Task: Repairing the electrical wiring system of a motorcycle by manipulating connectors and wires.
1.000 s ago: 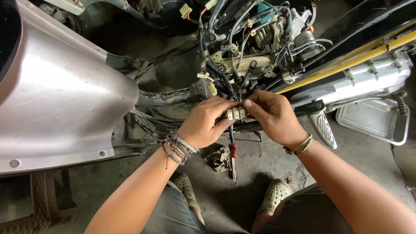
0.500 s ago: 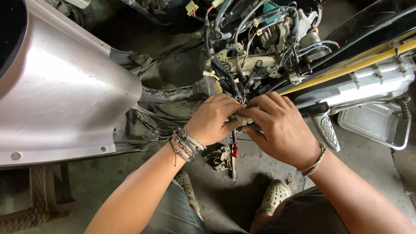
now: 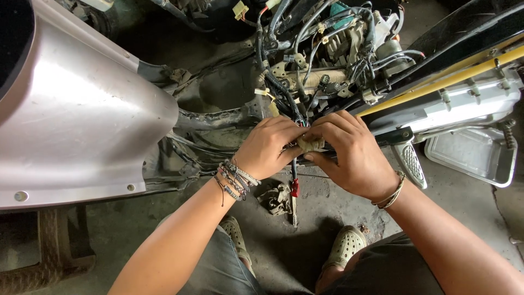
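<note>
Connector (image 3: 310, 143), tan, seemingly plastic, clamped between fingers of left hand (image 3: 268, 146) and right hand (image 3: 352, 158).

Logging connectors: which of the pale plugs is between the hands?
The grimy beige connector, pinched by left hand and right hand; the cream plug at top hangs untouched.

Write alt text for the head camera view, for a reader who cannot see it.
Two hands, the left hand and right hand, pinch a small beige connector on a black wire bundle of a stripped scooter. A silver body panel lies to the left, and a screwdriver rests on the concrete floor below.
</note>
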